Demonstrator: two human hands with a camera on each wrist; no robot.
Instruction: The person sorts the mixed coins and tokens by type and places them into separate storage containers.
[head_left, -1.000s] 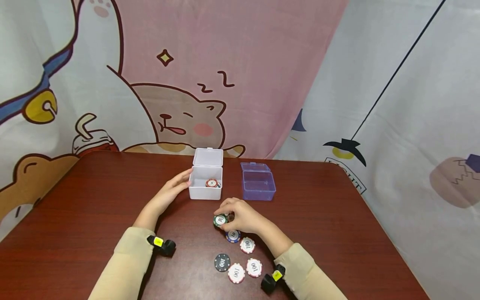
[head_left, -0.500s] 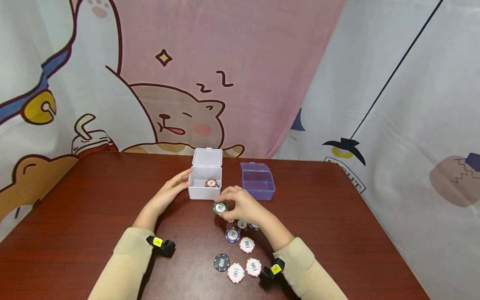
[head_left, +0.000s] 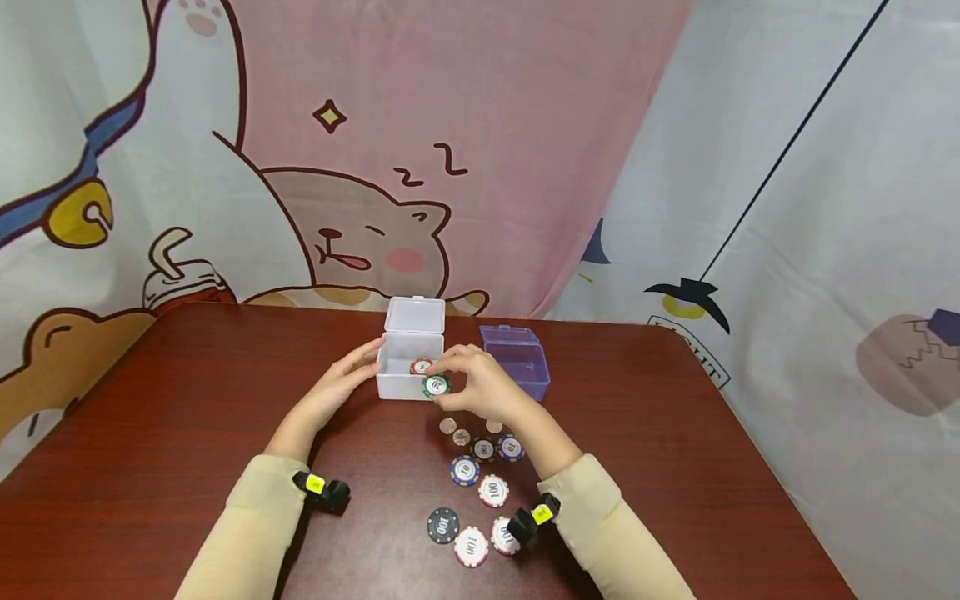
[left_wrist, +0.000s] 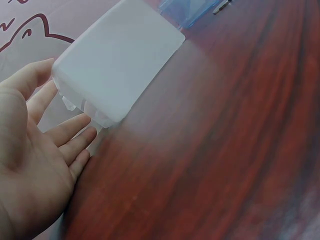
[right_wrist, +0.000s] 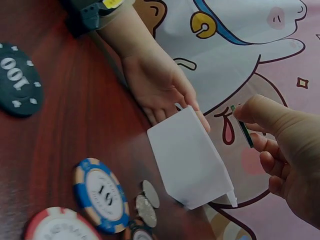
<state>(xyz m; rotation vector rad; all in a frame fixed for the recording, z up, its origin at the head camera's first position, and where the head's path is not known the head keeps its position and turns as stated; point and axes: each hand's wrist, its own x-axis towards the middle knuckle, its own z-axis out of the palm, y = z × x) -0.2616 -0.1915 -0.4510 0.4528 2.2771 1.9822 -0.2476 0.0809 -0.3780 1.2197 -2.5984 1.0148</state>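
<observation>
A green-edged poker chip (head_left: 436,385) is pinched between the thumb and fingers of my right hand (head_left: 483,385). In the head view it overlaps the front right wall of a white box (head_left: 397,387). The lid of that box stands open at the back, and a red-edged chip (head_left: 420,367) lies inside. My left hand (head_left: 339,385) rests its fairly straight fingers against the box's left side. The left wrist view shows those fingertips (left_wrist: 86,119) at the box's edge. Seen edge-on in the right wrist view, the held chip (right_wrist: 243,127) is thin.
Right of the white box stands a translucent purple box (head_left: 531,367) with its lid up. Several coins (head_left: 447,426) and poker chips lie in front: blue ones (head_left: 465,471), a black one (head_left: 443,526) and red-and-white ones (head_left: 471,547). A printed cloth (head_left: 540,167) hangs behind the table.
My right hand has lifted the green chip from near the other chips and moved it away from me to the white box's front. Coins and chips beneath are uncovered. My left hand stays put.
</observation>
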